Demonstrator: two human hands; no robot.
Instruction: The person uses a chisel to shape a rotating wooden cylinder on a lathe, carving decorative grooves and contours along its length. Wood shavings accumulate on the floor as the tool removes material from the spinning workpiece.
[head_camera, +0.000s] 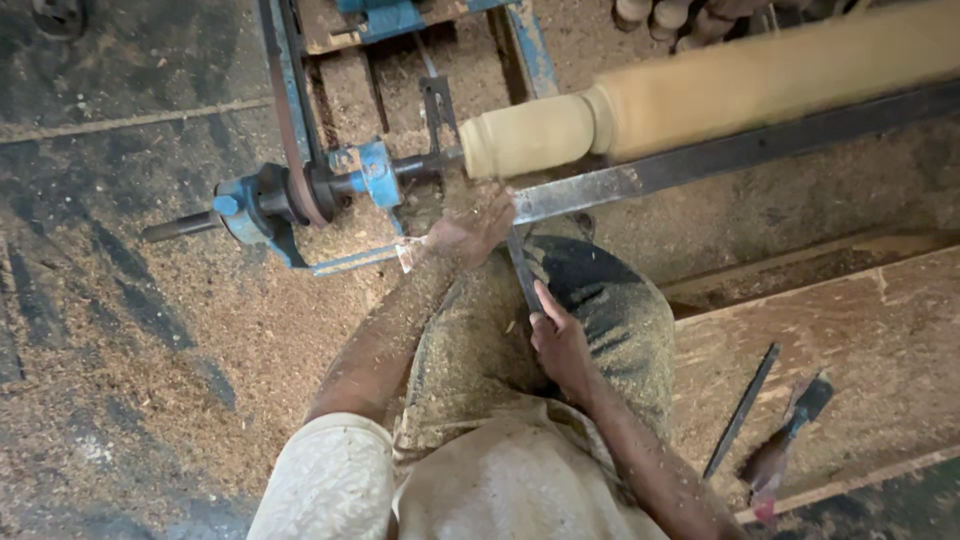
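Sawdust-coated left hand (478, 222) steadies chisel (524, 275); right hand (560, 345) apparently grips handle.

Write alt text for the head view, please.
Seen from above, a person's left hand and right hand hold a long metal chisel against a pale wooden workpiece on a blue lathe. Sawdust covers everything; two spare tools lie on a board to the right.

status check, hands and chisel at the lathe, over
Left hand steadies chisel at tool rest. Right hand grips its handle end. Wood workpiece mounted. Sawdust flying, nothing blocking.
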